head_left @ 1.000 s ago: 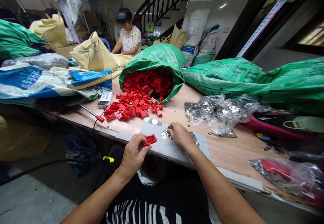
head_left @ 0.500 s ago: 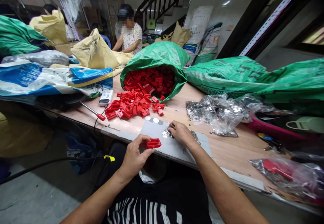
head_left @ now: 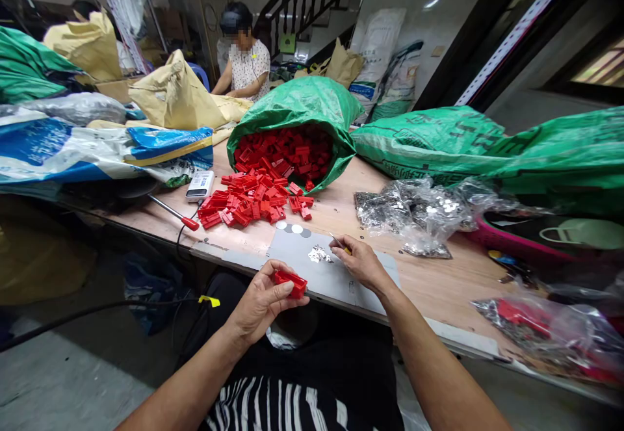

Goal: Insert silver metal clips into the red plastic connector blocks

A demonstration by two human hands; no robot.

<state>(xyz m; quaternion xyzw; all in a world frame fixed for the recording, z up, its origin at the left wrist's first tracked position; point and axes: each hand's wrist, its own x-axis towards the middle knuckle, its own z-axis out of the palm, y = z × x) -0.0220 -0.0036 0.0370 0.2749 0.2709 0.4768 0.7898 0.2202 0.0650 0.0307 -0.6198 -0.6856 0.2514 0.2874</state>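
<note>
One red part (head_left: pixel 291 284) is pinched between the left hand's (head_left: pixel 258 301) thumb and fingers, at eight o'clock from one silvery heap (head_left: pixel 320 254) on one grey mat (head_left: pixel 292 259). At three o'clock, the right hand's (head_left: pixel 361 263) fingers pinch one thin tool (head_left: pixel 334 238). Loose red parts (head_left: pixel 253 200), too jumbled to count, lie at ten; one open green sack (head_left: pixel 302 103) gapes at eleven. Clear bags (head_left: pixel 419 213) crowd two o'clock; a printed green sack (head_left: pixel 433 135) behind them bears illegible characters.
</note>
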